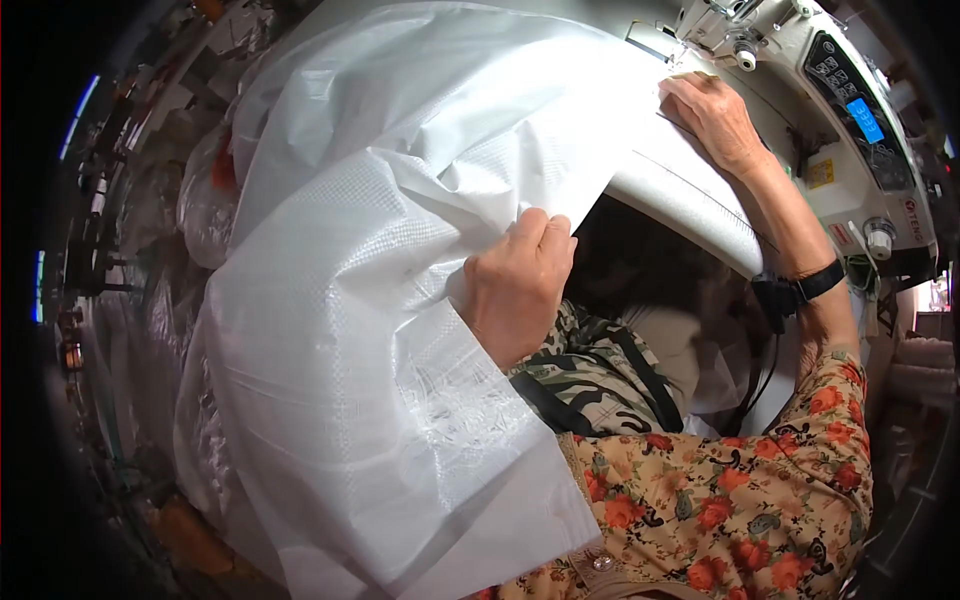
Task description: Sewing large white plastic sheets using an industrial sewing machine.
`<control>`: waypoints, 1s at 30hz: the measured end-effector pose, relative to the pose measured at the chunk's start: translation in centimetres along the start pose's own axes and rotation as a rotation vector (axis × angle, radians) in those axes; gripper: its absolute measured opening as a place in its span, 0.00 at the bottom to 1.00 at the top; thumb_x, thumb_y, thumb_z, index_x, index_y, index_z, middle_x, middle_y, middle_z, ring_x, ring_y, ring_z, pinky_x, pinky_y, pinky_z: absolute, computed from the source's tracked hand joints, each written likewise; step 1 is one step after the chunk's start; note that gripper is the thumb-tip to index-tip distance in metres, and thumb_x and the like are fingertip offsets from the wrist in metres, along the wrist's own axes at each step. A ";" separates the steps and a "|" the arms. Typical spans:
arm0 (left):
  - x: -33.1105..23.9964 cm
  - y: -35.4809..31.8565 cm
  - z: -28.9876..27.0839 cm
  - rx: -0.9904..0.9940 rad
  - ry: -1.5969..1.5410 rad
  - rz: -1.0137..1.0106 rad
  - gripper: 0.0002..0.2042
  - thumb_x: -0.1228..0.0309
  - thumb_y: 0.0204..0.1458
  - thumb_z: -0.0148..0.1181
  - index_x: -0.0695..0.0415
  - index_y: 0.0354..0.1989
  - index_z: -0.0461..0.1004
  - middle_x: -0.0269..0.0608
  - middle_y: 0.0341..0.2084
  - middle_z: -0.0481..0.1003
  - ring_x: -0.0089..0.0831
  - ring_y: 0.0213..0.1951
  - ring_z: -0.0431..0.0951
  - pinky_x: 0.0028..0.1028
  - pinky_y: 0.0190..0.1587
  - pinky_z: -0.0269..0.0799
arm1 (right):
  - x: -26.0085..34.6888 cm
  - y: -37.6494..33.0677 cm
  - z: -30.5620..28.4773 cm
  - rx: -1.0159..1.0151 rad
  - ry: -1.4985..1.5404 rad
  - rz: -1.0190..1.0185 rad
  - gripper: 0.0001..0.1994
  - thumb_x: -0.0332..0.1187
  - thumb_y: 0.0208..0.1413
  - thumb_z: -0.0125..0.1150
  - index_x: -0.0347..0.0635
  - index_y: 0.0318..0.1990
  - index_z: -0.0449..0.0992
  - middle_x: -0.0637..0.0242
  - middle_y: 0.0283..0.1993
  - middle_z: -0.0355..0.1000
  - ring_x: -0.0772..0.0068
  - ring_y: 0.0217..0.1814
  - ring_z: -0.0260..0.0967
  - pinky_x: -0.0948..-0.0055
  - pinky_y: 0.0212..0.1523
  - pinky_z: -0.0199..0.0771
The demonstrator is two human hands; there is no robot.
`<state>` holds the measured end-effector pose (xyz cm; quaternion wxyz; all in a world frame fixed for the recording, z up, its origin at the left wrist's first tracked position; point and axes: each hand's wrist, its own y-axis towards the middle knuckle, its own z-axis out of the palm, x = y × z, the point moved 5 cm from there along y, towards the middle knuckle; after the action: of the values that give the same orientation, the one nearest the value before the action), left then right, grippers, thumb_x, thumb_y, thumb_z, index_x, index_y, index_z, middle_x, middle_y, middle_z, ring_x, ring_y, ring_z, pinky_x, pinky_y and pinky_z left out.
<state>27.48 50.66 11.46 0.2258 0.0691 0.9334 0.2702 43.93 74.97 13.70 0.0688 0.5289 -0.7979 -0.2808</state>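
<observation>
A large white woven plastic sheet [330,300] spreads over the left and middle of the view, creased and hanging down toward my lap. My left hand [520,285] pinches its near edge, the fingers closed on a fold. At the far end of the sheet, my right hand [712,120] has its fingers curled together on the sheet's edge, close to the needle area of a white sewing machine [790,60]. Glare there washes out where the sheet ends and the machine bed begins. The fingertips of my right hand are partly hidden.
The machine's curved white bed [690,200] carries a ruler-like scale. A control panel with a lit blue display [864,120] and a knob [880,238] are at the right. A black band [800,290] with a cable circles my right forearm. Clear plastic bundles [208,195] lie at the left.
</observation>
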 end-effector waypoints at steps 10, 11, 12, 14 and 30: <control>0.0 0.7 -1.0 -0.076 -0.106 -0.047 0.05 0.76 0.49 0.62 0.59 0.34 0.74 0.41 0.26 0.70 0.41 0.23 0.74 0.34 0.24 0.68 | 0.0 0.8 0.1 0.076 0.159 0.008 0.05 0.26 0.55 0.56 0.43 0.39 0.72 0.64 0.39 0.72 0.56 0.40 0.72 0.62 0.40 0.74; 0.0 0.9 -1.1 -0.075 -0.104 -0.047 0.05 0.76 0.49 0.62 0.59 0.34 0.74 0.41 0.26 0.70 0.41 0.23 0.74 0.34 0.24 0.68 | 0.0 0.8 0.1 0.089 0.179 -0.001 0.05 0.25 0.54 0.56 0.43 0.39 0.71 0.64 0.38 0.71 0.56 0.41 0.71 0.63 0.40 0.74; -0.1 1.0 -1.4 -0.079 -0.077 -0.042 0.05 0.77 0.49 0.62 0.59 0.33 0.74 0.41 0.26 0.70 0.40 0.23 0.74 0.34 0.24 0.68 | 0.0 0.9 0.1 0.089 0.184 0.000 0.05 0.25 0.54 0.56 0.43 0.39 0.71 0.64 0.38 0.71 0.56 0.41 0.71 0.63 0.40 0.74; -0.2 1.0 -1.6 -0.079 -0.049 -0.039 0.04 0.77 0.48 0.62 0.59 0.33 0.74 0.40 0.26 0.70 0.39 0.23 0.74 0.34 0.24 0.68 | -0.1 1.2 0.6 0.159 0.113 -0.012 0.07 0.23 0.53 0.56 0.44 0.39 0.69 0.63 0.37 0.69 0.56 0.41 0.71 0.62 0.39 0.73; 0.2 0.9 0.0 0.144 -0.130 -0.005 0.17 0.82 0.49 0.51 0.62 0.49 0.73 0.48 0.29 0.72 0.45 0.27 0.75 0.37 0.31 0.71 | 0.7 1.9 0.2 0.145 -0.046 -0.141 0.04 0.23 0.50 0.56 0.39 0.32 0.69 0.63 0.33 0.69 0.60 0.39 0.71 0.65 0.39 0.75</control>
<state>27.28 51.46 11.84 0.2811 0.1004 0.9339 0.1968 41.97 74.95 14.42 -0.0078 0.5806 -0.7785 -0.2384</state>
